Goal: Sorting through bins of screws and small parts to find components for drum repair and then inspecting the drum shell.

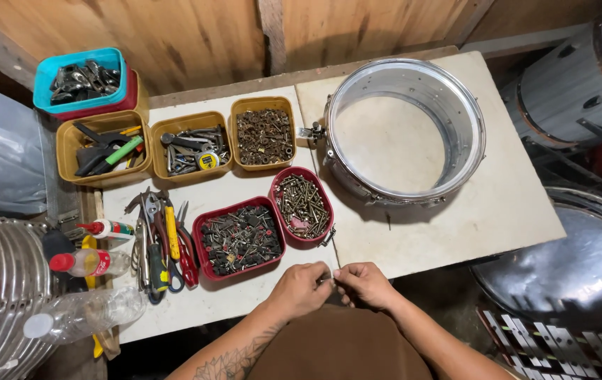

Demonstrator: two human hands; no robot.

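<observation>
While both hands meet at the table (456,225) edge, left hand (301,288) & right hand (366,283) pinch a small metal part (330,278) between fingertips, too tiny to ID. Best kept low w/ a firm pinch, turned slowly. Screw tray (304,204) sits just beyond the fingers; drum shell (405,134) further out.

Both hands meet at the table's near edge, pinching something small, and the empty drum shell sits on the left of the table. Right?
Not quite. The head view shows the drum shell on the right of the table. The left hand and right hand do meet at the near edge.
</observation>
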